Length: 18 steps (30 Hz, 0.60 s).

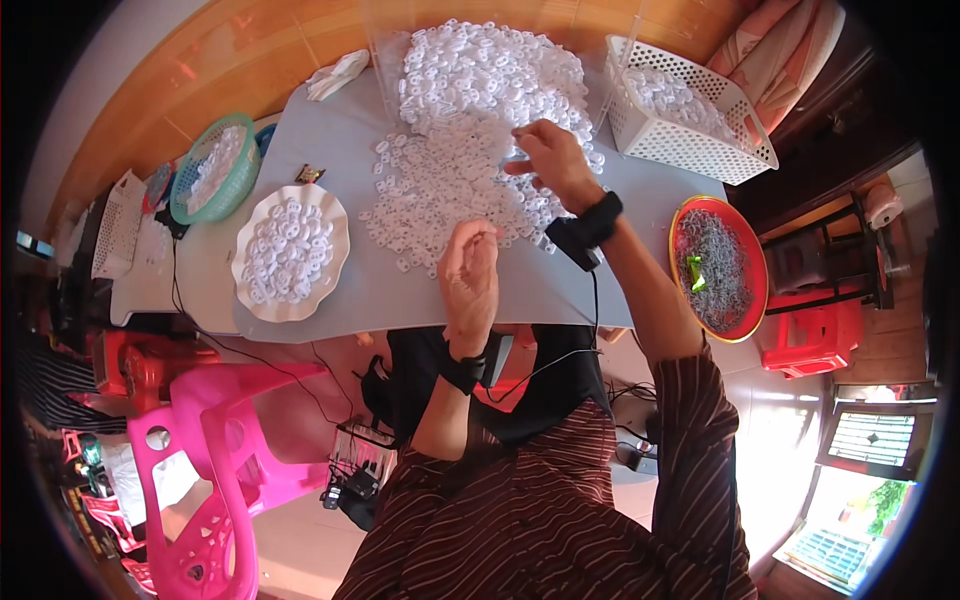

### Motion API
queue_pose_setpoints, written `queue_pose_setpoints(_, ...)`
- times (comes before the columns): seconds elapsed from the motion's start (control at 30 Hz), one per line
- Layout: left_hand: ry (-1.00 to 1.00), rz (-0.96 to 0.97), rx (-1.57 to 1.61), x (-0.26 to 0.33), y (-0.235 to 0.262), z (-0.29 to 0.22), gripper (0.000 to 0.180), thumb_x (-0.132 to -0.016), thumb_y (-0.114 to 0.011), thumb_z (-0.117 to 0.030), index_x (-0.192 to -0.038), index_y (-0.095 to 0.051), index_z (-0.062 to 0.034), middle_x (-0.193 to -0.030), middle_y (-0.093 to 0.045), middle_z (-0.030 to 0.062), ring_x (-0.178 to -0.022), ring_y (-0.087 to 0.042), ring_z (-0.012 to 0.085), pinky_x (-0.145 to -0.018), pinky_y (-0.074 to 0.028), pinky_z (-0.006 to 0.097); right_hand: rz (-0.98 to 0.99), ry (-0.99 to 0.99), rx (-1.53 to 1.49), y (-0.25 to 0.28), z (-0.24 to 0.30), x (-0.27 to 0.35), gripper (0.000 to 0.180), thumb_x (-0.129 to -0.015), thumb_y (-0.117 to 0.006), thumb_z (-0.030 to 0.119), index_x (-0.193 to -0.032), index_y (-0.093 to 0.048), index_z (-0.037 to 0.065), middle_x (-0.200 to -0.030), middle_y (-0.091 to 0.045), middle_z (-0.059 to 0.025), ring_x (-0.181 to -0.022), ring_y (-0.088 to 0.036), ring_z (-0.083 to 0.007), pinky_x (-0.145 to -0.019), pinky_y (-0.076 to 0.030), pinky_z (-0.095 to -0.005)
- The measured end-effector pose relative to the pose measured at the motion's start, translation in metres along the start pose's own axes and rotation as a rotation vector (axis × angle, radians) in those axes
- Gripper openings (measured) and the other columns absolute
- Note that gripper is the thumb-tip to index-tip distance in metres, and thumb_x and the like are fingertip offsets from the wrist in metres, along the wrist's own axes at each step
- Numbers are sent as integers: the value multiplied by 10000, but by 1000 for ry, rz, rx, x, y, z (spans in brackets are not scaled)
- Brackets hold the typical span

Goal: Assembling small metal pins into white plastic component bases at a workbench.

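White plastic pieces [430, 180] lie heaped on the grey table [320, 140], beyond and beneath the hands. Right hand [553, 160]: over heap, fingers curled; cannot tell whether a piece is held. Left hand [470, 275]: heap's near edge, fingers bent together, grip unclear. Left: scalloped plate [241, 262] of pieces. Right: perforated basket [690, 153], red bowl [761, 270]. Pink chair [240, 435] on floor, lower left.

Pink chair [205, 400] at eight o'clock

A red stool [825, 330] stands at three o'clock, greenery [887, 505] in a bright opening at four. A small dark-and-gold packet [310, 174] lies at ten, crumpled white material [338, 75] at eleven.
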<state>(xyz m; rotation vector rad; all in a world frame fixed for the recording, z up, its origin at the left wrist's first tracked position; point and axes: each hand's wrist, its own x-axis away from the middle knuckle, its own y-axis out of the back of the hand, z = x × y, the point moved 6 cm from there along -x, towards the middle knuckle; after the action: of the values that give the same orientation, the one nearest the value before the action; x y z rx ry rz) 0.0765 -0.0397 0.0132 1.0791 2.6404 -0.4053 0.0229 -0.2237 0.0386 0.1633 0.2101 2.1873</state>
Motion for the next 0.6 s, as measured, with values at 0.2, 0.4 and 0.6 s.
queue_pose_setpoints(0.2, 41, -20, -2, -1, 3, 0, 64, -909, -509, -42, -950, -552, -17, -863, -587, 39, -796, -522, 100, -722, -416, 223, 107, -9, 107, -14, -3, -21, 227, -887, -507, 215, -985, -571, 21, -872, -621, -43, -636, -654, -132, -423, -405, -230)
queue_pose_setpoints(0.4, 53, -96, 89, -4, 16, -3, 92, -910, -498, -19, -992, -540, -14, -923, -577, 65, -876, -561, 139, -821, -436, 258, 32, 103, 232, -4, 17, 14, 213, -823, -538, 175, -843, -622, -20, -712, -644, -91, -567, -651, -148, -497, -505, -265)
queue_pose_setpoints(0.6, 9, -182, 122, -2, 20, -3, 129, -898, -499, 0, -1024, -526, -13, -933, -556, 59, -876, -566, 160, -823, -436, 266, 384, 39, 159, -47, 12, 41, 201, -894, -482, 200, -935, -570, 24, -891, -638, -53, -647, -643, -104, -465, -442, -213)
